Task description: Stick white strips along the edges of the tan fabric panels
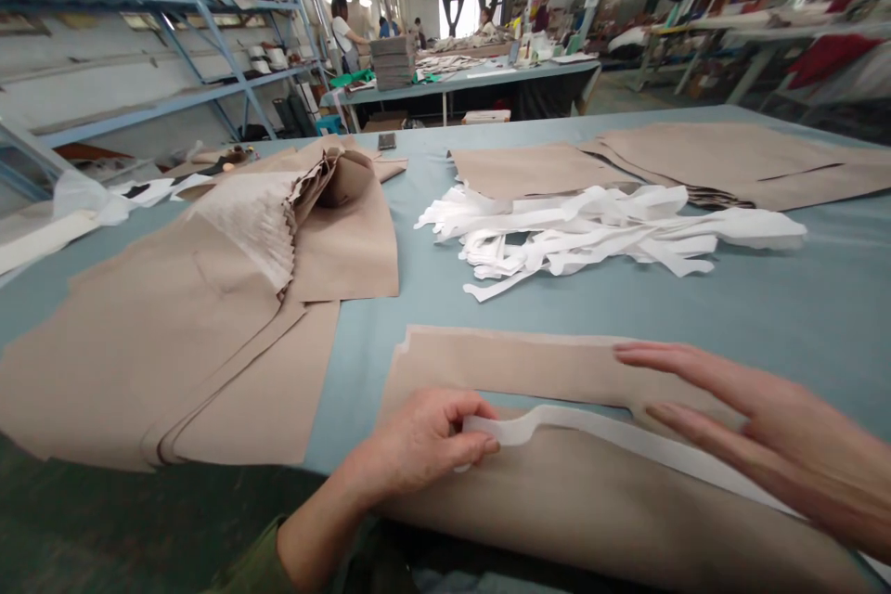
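A tan cut fabric piece (pixel 529 362) lies at the table's near edge, right in front of me. Along its curved edge runs a white interfacing strip (pixel 626 436). My left hand (pixel 424 441) pinches the left end of that strip between thumb and fingers. My right hand (pixel 772 436) lies flat on the right part of the strip and fabric, with its fingers stretched out and pointing left.
A heap of white interfacing strips (pixel 591 232) lies mid-table. Stacks of tan fabric pieces (pixel 181 343) lie at left, with a folded bundle (pixel 306 195), and more tan pieces (pixel 730 158) at far right. Blue shelving (pixel 174 19) stands at left; people work at a far table (pixel 473 79).
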### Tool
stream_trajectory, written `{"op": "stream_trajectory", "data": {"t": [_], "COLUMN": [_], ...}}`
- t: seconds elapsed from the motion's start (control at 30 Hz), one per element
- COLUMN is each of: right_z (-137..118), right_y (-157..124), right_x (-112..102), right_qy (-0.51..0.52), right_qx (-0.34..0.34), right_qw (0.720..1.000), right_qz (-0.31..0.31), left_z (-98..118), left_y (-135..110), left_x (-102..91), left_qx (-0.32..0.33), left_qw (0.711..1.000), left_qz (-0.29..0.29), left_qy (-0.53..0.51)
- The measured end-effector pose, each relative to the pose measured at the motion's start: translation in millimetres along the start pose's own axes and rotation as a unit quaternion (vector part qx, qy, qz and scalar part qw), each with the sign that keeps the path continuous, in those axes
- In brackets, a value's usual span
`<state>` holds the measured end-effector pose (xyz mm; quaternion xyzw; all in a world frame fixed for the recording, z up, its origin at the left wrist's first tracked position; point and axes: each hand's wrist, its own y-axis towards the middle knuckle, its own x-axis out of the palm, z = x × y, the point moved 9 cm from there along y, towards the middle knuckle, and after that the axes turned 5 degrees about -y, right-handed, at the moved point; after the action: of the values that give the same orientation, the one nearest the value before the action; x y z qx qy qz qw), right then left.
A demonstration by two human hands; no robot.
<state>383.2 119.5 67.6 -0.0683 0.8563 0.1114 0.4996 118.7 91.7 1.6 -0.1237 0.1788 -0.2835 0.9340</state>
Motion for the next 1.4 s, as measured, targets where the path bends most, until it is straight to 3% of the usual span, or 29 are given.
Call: {"op": "stream_trajectory", "data": {"t": [0.03,0.13,0.23,0.33,0.43,0.5,0.57,0.7,1.03,1.23,1.4], "right_z": [-27.4,-95.6,-129.7,-135.0,-125.1,-113.2,-104.1,-105.9,-145.8,-146.5,-146.3], "right_y": [8.1,23.6,37.9,52.1,64.9,72.8,80.2,98.3,134.7,140.8,141.0], "right_x": [20.9,74.4,114.0,135.4,139.0,137.2,136.1,139.0,169.2,183.9,190.3], "right_qy": [0.018,0.093,0.141,0.174,0.212,0.222,0.233,0.221,0.091,0.074,0.072], "right_qx": [-0.021,-0.053,-0.052,-0.039,-0.014,0.02,0.053,0.056,-0.052,-0.037,-0.035], "right_qw": [0.997,0.97,0.952,0.944,0.938,0.937,0.933,0.935,0.959,0.958,0.954], "right_qz": [-0.078,-0.217,-0.267,-0.278,-0.274,-0.269,-0.27,-0.27,-0.262,-0.275,-0.288], "left_z": [1.3,4.2,0.0,-13.7,-29.2,-34.6,-35.9,-35.4,-35.3,-36.2,-37.5], "left_y": [0.6,0.0,-4.4,-13.0,-27.1,-38.6,-46.0,-47.2,-47.6,-53.7,-52.3], "left_x": [-1.6,-9.7,-21.6,-35.0,-55.2,-68.6,-72.8,-67.9,-64.8,-66.0,-64.8], "left_qx": [0.009,0.037,0.048,0.044,0.06,0.089,0.125,0.162,0.152,0.149,0.139], "left_qw": [1.0,0.998,0.995,0.989,0.969,0.936,0.899,0.867,0.859,0.816,0.799], "left_qz": [0.008,0.039,0.082,0.129,0.215,0.289,0.328,0.328,0.334,0.393,0.399], "left_qy": [0.017,0.045,0.035,0.052,0.106,0.18,0.26,0.337,0.358,0.396,0.428]}}
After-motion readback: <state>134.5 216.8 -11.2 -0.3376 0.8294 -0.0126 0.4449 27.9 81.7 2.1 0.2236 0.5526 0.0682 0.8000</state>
